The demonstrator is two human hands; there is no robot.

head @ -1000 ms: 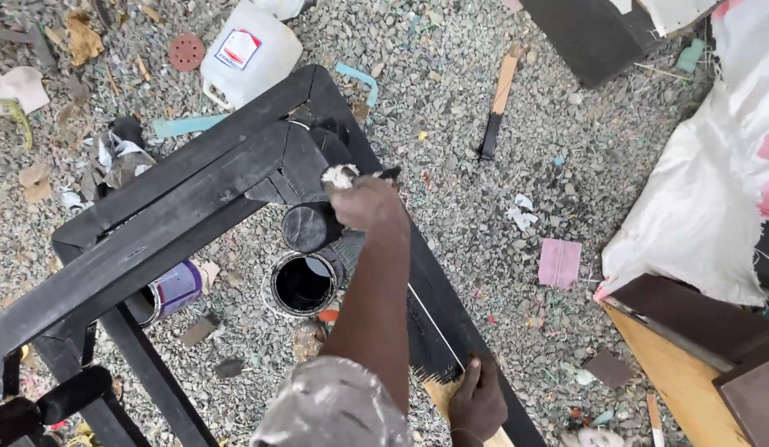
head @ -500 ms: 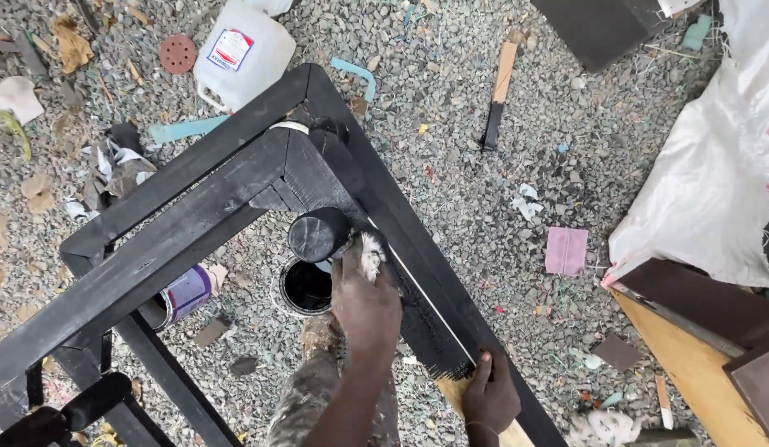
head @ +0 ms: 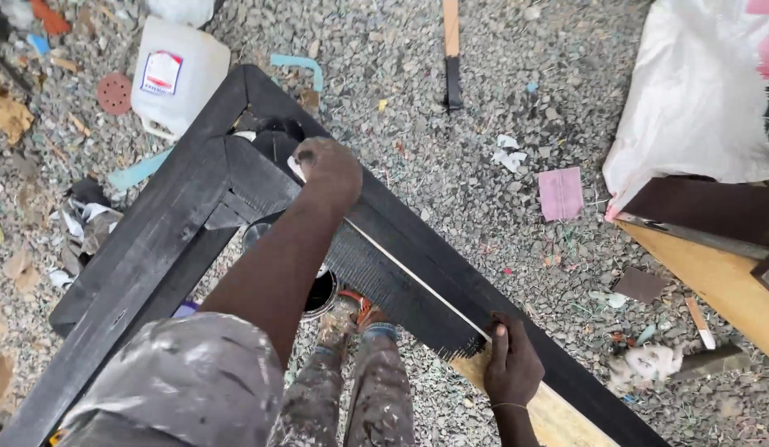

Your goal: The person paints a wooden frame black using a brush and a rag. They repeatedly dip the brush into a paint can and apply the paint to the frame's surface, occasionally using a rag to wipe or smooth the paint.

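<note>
A gravel yard [head: 484, 165] seen from above, littered with scraps. Across it lies a big black-painted wooden frame [head: 153, 248], its corner pointing away from the person, one rail running down to the right where bare yellow wood [head: 558, 418] still shows at the lower end. A white sack [head: 699, 99] sits at the upper right above a brown and yellow board [head: 716, 265]. A white plastic jug [head: 177, 74] lies just beyond the frame's corner, with a red sanding disc [head: 115, 93] beside it. A hammer-like tool [head: 452, 50] with a wooden handle lies at the top. A pink paper square [head: 560, 193] lies on the gravel to the right.

The person stands inside the frame in paint-spattered trousers. A dark paint tin [head: 318, 294] sits on the ground near their feet, partly hidden by the arm.

The left hand [head: 331, 170] reaches to the frame's inner corner, fist closed around something small with a pale end; I cannot tell what it is. The right hand [head: 510, 364] rests on the rail where black paint meets bare wood, fingers curled over the edge, gripping it.
</note>
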